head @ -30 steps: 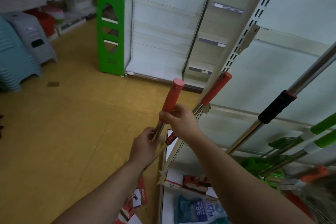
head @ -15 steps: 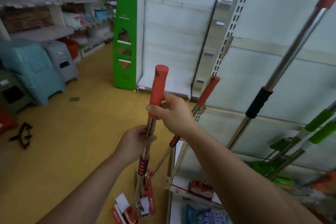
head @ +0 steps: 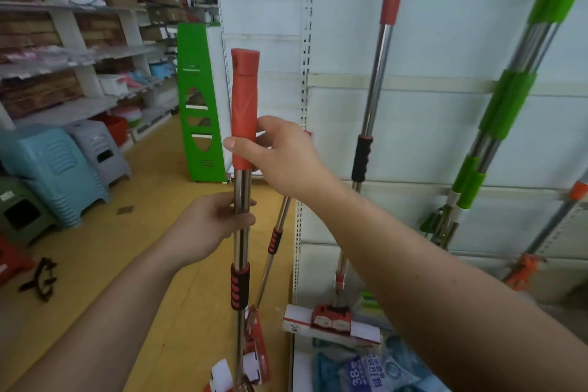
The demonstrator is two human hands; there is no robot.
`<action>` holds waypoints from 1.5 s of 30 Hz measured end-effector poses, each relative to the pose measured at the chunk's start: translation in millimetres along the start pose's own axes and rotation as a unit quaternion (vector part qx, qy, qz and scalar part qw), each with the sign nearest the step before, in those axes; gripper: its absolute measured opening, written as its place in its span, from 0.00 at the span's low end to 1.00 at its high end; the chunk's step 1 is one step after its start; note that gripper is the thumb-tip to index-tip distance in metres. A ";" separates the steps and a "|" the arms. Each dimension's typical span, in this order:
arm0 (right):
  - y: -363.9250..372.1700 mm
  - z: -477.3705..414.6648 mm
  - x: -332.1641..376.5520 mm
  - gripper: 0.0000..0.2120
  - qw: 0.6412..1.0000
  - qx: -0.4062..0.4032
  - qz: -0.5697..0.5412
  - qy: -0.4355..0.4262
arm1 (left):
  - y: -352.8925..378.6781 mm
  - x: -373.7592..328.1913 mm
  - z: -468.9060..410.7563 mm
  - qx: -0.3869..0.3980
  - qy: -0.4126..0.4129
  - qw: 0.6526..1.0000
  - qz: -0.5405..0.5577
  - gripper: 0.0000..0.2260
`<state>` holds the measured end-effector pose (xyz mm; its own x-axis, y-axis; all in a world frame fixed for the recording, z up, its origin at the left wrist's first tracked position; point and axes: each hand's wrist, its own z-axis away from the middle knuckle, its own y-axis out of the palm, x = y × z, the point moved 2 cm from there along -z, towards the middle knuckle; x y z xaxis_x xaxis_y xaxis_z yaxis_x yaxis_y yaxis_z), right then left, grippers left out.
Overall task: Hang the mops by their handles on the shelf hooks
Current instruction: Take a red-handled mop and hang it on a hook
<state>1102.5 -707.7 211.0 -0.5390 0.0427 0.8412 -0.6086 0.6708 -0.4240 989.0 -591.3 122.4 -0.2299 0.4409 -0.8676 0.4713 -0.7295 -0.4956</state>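
Observation:
I hold a mop with a red handle grip (head: 244, 105) upright in front of me. My right hand (head: 283, 156) grips the lower end of the red grip. My left hand (head: 213, 223) is closed around the steel pole (head: 241, 248) just below. A second red-handled mop (head: 276, 239) leans against the shelf upright behind it. Another red-handled mop (head: 378, 83) hangs against the white shelf panel (head: 445, 124), its sponge head (head: 331, 321) low down. Green-handled mops (head: 506, 105) hang further right. No hook is visible.
A perforated white shelf upright (head: 306, 73) stands just behind my right hand. A green shelf end panel (head: 199, 105) is beyond. Stacked plastic stools (head: 60, 169) line the left. A dark object (head: 41, 277) lies on the yellow floor. Packaged goods (head: 369, 372) sit on the bottom shelf.
The mop in my hands has swung from tilted to upright and risen. My view has lifted, showing more of the hanging mops and shelving. Both hands keep their grip.

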 end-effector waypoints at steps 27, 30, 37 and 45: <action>-148.2 81.6 44.8 0.14 0.994 -0.029 -0.084 -0.062 | 71.1 -144.9 29.0 0.224 0.150 0.962 0.048 0.16; -159.3 85.5 49.6 0.16 0.991 -0.070 -0.100 -0.060 | 80.7 -157.8 29.3 0.218 0.156 0.962 0.056 0.15; -178.3 95.5 53.5 0.04 0.983 -0.150 -0.082 -0.068 | 112.7 -179.5 34.6 0.165 0.162 0.968 0.094 0.13; -196.1 85.3 54.5 0.05 0.970 -0.233 -0.044 -0.051 | 133.7 -189.0 23.3 0.061 0.161 0.980 0.095 0.12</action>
<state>1142.9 -900.0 311.4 -0.5663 -0.0885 0.8194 -0.3388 0.9313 -0.1336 1075.7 -784.4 219.2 0.1421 0.4183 -0.8971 0.3702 -0.8630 -0.3438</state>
